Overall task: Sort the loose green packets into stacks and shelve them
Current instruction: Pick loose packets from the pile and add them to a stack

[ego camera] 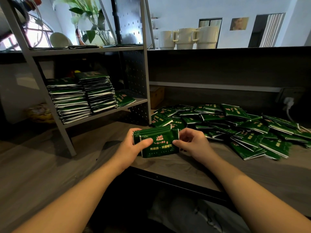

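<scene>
A small stack of green packets [159, 145] stands on edge on the desk at centre, held between both hands. My left hand [133, 145] grips its left end, thumb across the front packet. My right hand [191, 143] pinches its right end with thumb and fingers. A large heap of loose green packets [235, 126] spreads over the desk to the right. On the grey rack's lower shelf [134, 102] sit two tall stacks of packets [82, 96] and a low flat pile [124, 98] beside them.
The grey metal rack [146, 73] stands on the desk at left, its upper shelf carrying a vase with plants [94, 27] and flat packets. Three cream mugs [188, 38] sit on the ledge behind. A wall socket with a plug [288, 101] is at far right.
</scene>
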A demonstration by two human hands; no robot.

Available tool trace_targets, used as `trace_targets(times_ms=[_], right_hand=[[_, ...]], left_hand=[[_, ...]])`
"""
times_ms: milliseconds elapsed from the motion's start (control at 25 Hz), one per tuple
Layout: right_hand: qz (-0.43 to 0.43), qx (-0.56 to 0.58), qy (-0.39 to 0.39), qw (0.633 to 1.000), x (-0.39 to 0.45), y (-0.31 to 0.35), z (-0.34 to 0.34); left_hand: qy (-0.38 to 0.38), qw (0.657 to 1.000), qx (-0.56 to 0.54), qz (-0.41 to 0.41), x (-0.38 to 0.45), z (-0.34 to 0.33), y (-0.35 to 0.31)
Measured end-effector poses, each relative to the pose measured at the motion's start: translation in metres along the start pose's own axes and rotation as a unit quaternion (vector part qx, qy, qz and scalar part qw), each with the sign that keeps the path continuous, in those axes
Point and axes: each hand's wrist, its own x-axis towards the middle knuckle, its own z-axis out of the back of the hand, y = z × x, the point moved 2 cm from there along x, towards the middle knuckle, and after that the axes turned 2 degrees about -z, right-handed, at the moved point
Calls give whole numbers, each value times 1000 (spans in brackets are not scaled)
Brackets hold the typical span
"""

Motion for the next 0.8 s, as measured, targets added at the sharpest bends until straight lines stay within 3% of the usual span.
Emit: trace_targets(times_ms=[120,520,680,800], right_hand=[[3,-17,5,1000,1,-3,-1],[-25,6,65,998,0,-5,-6],[-10,-70,54,996,10,2,-11],[22,-165,-23,986,30,11,-7]], left_hand=[[1,997,77,-14,1,-3,2],[33,999,20,8,0,-5,-2],[-89,996,29,10,2,2,2],[-168,985,29,25,5,12,2]])
